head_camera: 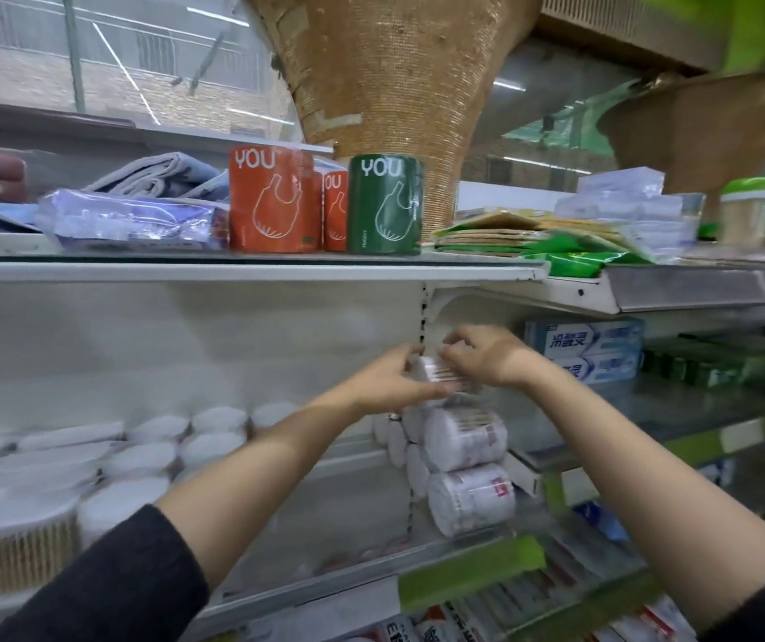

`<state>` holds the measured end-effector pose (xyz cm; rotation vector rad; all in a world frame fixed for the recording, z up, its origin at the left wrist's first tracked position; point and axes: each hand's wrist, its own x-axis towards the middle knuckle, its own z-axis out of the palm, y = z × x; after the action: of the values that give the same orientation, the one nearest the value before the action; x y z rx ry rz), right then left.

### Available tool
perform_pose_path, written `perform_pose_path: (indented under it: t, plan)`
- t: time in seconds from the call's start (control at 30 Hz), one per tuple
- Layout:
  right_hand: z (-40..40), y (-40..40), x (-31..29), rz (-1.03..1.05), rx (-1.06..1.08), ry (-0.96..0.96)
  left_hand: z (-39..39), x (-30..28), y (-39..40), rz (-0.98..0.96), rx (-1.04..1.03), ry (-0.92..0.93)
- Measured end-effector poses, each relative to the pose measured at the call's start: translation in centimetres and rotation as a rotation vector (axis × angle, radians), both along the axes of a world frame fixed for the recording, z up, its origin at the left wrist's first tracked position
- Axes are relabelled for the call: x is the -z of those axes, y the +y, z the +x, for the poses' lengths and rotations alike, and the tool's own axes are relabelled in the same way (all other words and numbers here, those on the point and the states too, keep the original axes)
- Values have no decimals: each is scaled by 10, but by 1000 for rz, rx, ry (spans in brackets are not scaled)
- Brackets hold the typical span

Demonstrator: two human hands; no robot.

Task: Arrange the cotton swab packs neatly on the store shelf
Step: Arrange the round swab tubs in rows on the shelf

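Note:
A round cotton swab pack (438,370) lies on its side on top of a stack of like packs (466,456) at the right end of the white shelf (357,558). My left hand (392,379) grips the top pack from the left, thumb under it. My right hand (482,356) holds it from the right, fingers curled over its top. Most of the pack is hidden by my fingers. Several more round swab tubs (158,449) stand upright in rows on the left part of the same shelf.
The upper shelf (241,271) carries orange and green rolls marked YOU (274,206), folded cloths and flat packets. Toothpaste boxes (588,349) sit on the neighbouring shelf to the right. A perforated upright (423,317) runs behind my hands. More boxes lie below.

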<state>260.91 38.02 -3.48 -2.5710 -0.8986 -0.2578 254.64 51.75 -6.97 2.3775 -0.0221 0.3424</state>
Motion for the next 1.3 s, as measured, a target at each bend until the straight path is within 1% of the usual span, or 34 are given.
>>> perform_pose_path:
  t: [0.07, 0.13, 0.3, 0.4, 0.43, 0.53, 0.67, 0.73, 0.93, 1.1, 1.3]
  plan:
    - [1, -6, 4, 33, -5, 60, 5, 0, 0, 8, -3, -23]
    - [1, -7, 5, 125, -32, 86, 6, -2, 1, -29, -4, -41]
    - [-1, 8, 3, 231, -102, -1, -8, -7, 24, -181, -12, -81]
    - [-7, 23, 3, 252, -206, 12, -26, -3, 50, -273, -5, -69]
    - [-10, 29, 5, 242, -253, 26, -33, 0, 60, -267, -12, -63]
    - [-16, 48, 9, 233, -393, 96, -52, 11, 85, -151, -92, -43]
    - [-24, 71, 17, 183, -493, 148, -66, 28, 103, -176, -181, -47]
    - [-25, 79, 22, 184, -505, 172, -66, 36, 105, -203, -200, -53]
    - [-23, 86, 32, 209, -467, 180, -61, 48, 104, -300, -169, -45]
    - [-20, 84, 36, 198, -449, 200, -61, 49, 108, -289, -135, -65]
    - [-22, 83, 32, 285, -517, 318, -61, 51, 106, -330, -119, -89]
